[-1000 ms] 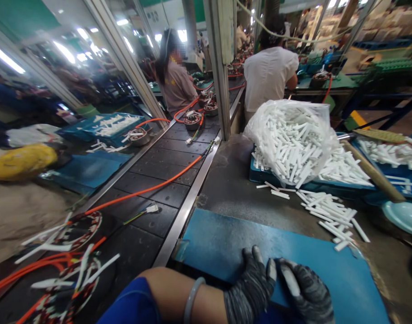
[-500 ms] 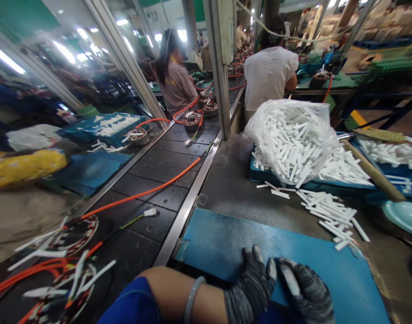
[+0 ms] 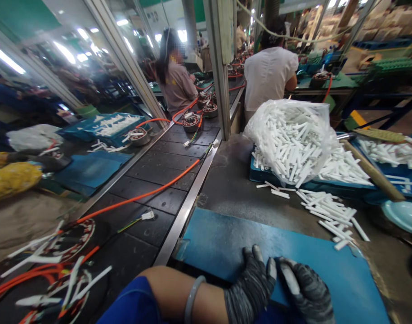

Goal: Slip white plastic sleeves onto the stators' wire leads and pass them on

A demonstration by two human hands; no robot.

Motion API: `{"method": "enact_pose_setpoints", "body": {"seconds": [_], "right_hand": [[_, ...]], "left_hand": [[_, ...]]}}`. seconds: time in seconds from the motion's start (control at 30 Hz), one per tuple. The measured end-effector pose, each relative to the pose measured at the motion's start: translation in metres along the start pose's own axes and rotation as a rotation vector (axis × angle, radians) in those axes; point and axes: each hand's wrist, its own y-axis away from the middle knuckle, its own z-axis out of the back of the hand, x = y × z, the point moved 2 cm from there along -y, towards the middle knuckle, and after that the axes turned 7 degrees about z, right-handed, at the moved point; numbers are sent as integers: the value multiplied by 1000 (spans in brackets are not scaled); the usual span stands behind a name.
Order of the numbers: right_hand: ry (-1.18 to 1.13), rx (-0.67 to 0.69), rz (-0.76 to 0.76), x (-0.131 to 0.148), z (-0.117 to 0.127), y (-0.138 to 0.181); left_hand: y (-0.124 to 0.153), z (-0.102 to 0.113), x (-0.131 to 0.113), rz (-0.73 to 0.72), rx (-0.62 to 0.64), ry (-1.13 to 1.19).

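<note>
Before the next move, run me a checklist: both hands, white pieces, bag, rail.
1. Left hand and right hand gloved: ok, both.
2. Hands at the mat: ok, side by side.
3. Right hand holding nothing: cannot tell, its palm is hidden.
4. Loose white pieces at hand: ok, a pile lies just beyond the mat.
5. All white pieces inside the bag: not ok, many lie outside it.
6. Rail free of connectors: not ok, one connector rests on it.
</note>
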Motion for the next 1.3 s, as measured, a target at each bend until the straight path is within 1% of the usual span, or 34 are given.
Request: {"method": "enact_pose_setpoints", "body": {"seconds": [0.17,0.37,0.47,0.57,0.67,0.87,1.1,1.2,1.3], "right_hand": [[-74,7,-75,2,-6,13],[-40,28,-57,4,-7,14],[-36,29,-60,4,-7,13],[-24,15,-38,4,-7,13],[-31,20,-58,4,-6,13],[-40,8,-42,3,-4,9],[-42,-1,-50,3,-4,8],[-21,11,-38,5,-5,12],[-17,38,-56,5,-6,15]], "left_hand": [[1,-1,-2,20,-12,-10],[3,-6,-9,-2,-26,34],[3,-7,-9,-8,-10,48],[3,-5,-8,0,-5,52],[3,-4,-6,16,-10,54],[3,-7,-10,21,-40,56],[3,-8,-13,27,-10,74],[3,-9,-13,24,5,70],[3,-9,-12,21,-12,55]]}}
